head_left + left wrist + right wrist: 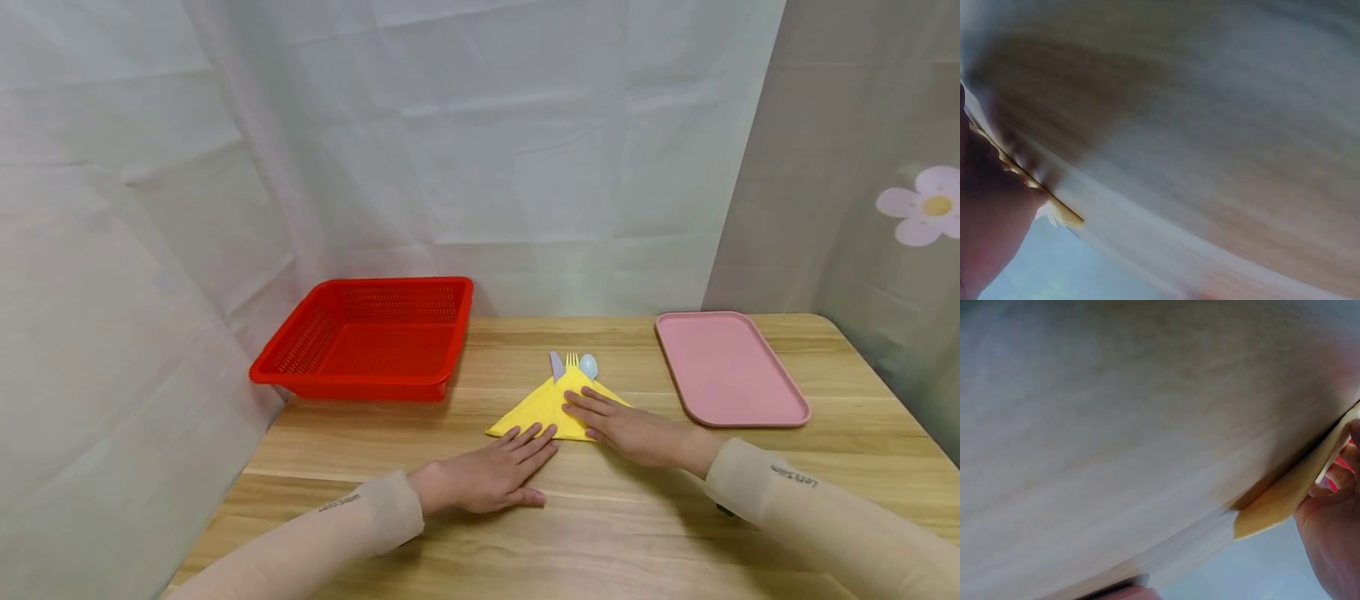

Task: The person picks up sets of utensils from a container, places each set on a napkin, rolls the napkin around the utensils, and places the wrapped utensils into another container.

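Note:
A yellow napkin (525, 410), folded to a triangle, lies on the wooden table. Out of its top poke a purple knife (557, 365), a pale yellow fork (572, 360) and a light blue spoon (588, 366); their lower parts are hidden under the cloth. My left hand (495, 473) lies flat with spread fingers, fingertips at the napkin's near edge. Straight fingers of my right hand (633, 429) rest on the right half of the napkin. In the right wrist view a corner of the napkin (1269, 509) shows beside the right hand (1332, 531).
At the back left stands a red plastic basket (442, 390) with perforated sides. A pink tray (735, 371) lies on the right of the table (600, 533). White and grey cloth (510, 167) hangs behind the table's far edge.

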A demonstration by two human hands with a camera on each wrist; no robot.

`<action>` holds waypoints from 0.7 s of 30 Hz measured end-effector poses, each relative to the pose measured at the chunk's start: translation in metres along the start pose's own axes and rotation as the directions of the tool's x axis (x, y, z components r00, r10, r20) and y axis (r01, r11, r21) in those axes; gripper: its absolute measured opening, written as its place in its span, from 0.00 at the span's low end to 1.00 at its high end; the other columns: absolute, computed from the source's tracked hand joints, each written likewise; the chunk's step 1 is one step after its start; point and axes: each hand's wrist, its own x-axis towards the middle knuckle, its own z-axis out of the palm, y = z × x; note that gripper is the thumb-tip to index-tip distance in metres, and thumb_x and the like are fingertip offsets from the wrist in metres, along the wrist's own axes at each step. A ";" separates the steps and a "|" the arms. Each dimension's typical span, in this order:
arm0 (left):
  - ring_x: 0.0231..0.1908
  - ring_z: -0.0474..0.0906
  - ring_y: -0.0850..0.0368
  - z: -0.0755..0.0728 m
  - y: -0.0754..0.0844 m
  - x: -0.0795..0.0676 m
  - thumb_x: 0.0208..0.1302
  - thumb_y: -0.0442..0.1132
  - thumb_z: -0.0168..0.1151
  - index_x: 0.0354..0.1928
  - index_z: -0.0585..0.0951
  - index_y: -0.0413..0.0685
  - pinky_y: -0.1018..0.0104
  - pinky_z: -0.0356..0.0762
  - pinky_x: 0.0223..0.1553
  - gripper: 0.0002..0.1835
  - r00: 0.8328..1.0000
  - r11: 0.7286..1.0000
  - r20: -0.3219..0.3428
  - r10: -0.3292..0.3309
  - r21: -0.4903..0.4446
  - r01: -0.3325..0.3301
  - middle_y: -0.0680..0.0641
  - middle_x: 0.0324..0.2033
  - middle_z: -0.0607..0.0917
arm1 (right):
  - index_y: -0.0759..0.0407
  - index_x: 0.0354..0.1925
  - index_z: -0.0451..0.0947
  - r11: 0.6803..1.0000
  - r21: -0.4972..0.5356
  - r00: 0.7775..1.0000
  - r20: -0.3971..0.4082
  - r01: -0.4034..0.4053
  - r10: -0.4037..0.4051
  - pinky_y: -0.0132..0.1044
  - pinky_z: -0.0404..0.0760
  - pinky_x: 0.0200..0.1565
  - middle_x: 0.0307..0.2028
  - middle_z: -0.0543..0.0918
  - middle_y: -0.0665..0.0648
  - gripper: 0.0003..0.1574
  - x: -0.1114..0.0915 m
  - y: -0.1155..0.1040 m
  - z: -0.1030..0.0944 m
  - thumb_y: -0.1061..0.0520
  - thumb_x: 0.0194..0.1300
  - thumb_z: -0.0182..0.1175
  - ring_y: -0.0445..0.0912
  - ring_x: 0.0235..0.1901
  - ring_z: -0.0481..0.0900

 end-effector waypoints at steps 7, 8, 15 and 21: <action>0.82 0.37 0.49 0.000 -0.009 -0.004 0.81 0.64 0.40 0.85 0.46 0.48 0.53 0.43 0.80 0.42 0.992 0.995 -0.080 -0.096 -0.035 0.093 0.43 0.84 0.41 | 0.63 0.80 0.58 1.000 -0.010 1.000 -0.002 -0.001 0.001 0.59 0.62 0.73 0.80 0.57 0.65 0.32 0.000 0.001 0.001 0.57 0.84 0.47 0.65 0.78 0.54; 0.82 0.38 0.49 0.000 -0.010 -0.005 0.81 0.64 0.40 0.85 0.46 0.49 0.53 0.44 0.80 0.42 0.989 0.993 -0.093 -0.112 -0.041 0.109 0.43 0.84 0.42 | 0.63 0.80 0.58 1.000 -0.010 1.000 -0.002 -0.001 0.001 0.59 0.62 0.73 0.80 0.57 0.65 0.32 0.000 0.001 0.001 0.57 0.84 0.47 0.65 0.78 0.55; 0.82 0.38 0.49 0.002 -0.017 -0.008 0.81 0.65 0.40 0.85 0.46 0.50 0.54 0.48 0.80 0.42 0.987 0.988 -0.066 -0.145 -0.063 0.140 0.45 0.84 0.40 | 0.64 0.80 0.58 1.000 -0.009 1.000 0.008 -0.018 0.018 0.60 0.62 0.73 0.80 0.56 0.65 0.33 -0.001 -0.001 -0.001 0.57 0.84 0.47 0.65 0.78 0.54; 0.82 0.42 0.49 0.001 -0.019 -0.009 0.80 0.66 0.40 0.85 0.47 0.53 0.54 0.53 0.78 0.42 0.983 0.981 -0.064 -0.172 -0.101 0.165 0.44 0.84 0.41 | 0.63 0.80 0.57 0.999 0.017 0.999 0.018 -0.043 0.043 0.59 0.62 0.73 0.81 0.56 0.64 0.33 -0.002 -0.002 -0.003 0.55 0.85 0.47 0.64 0.79 0.53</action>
